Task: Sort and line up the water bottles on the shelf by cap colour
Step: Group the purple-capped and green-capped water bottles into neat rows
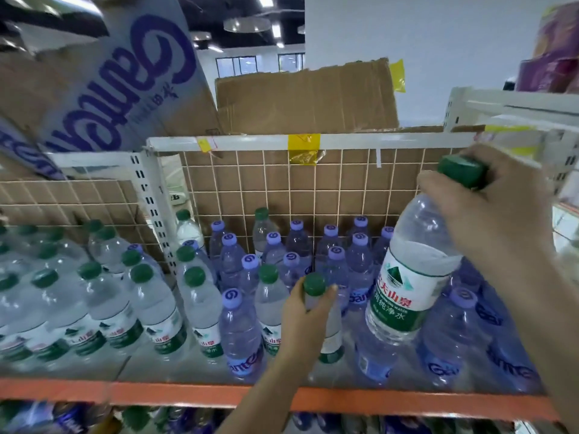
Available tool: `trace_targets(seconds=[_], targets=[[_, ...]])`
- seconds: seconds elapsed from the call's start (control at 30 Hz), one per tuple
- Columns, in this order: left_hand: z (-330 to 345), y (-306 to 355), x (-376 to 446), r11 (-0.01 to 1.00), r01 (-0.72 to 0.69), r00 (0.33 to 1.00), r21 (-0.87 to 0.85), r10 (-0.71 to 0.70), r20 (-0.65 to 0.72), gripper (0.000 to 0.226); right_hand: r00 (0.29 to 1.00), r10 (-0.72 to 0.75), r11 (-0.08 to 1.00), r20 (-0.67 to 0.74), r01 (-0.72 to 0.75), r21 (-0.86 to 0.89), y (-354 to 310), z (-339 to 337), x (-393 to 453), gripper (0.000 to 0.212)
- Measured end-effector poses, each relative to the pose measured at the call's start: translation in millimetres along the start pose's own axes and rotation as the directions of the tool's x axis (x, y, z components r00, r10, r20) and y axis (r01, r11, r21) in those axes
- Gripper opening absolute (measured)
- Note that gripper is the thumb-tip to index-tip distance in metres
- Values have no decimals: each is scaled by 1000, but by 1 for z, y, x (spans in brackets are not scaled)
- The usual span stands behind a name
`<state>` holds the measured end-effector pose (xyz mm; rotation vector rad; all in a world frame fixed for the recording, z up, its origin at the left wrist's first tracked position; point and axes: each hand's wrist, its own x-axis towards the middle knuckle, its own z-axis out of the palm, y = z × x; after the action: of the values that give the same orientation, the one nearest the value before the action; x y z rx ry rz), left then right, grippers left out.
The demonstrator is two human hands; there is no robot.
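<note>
My right hand (488,214) grips a green-capped bottle (413,277) by its neck and holds it tilted in the air above the purple-capped bottles (335,255) on the right of the shelf. My left hand (304,321) is wrapped around the neck of a second green-capped bottle (314,284) that stands on the shelf near the front, among mixed bottles. Several green-capped bottles (91,289) stand grouped on the left part of the shelf. A few green caps (261,214) stand among the purple ones at the back.
The shelf has an orange front edge (344,399) and a wire grid back panel (313,189) backed by cardboard. A white upright post (153,208) divides the shelf. Cardboard boxes (307,98) sit on top. More bottles show on the shelf below.
</note>
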<state>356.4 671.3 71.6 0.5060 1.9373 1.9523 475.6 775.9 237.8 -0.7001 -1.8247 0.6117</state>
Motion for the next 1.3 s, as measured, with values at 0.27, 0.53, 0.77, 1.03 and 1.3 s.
trace_targets(seconds=[0.27, 0.53, 0.77, 1.03, 1.3], targets=[[-45, 31, -59, 951, -281, 936, -133, 241, -256, 14, 966, -85, 993, 243, 63, 99, 5, 48, -46, 20], [-101, 38, -74, 954, -299, 900, -3, 282, -332, 12, 934, -130, 979, 332, 68, 192, -10, 78, -74, 24], [-152, 38, -64, 960, -278, 880, 34, 269, -392, 13, 910, -163, 973, 382, 85, 215, -37, 109, -95, 24], [-265, 38, -54, 967, -249, 898, 58, 253, -361, 31, 870, -95, 987, 484, 18, 160, -84, 181, -161, 25], [-394, 45, -51, 961, -271, 883, 56, 272, -383, 37, 852, -114, 973, 512, -9, 231, -164, 265, -225, 28]])
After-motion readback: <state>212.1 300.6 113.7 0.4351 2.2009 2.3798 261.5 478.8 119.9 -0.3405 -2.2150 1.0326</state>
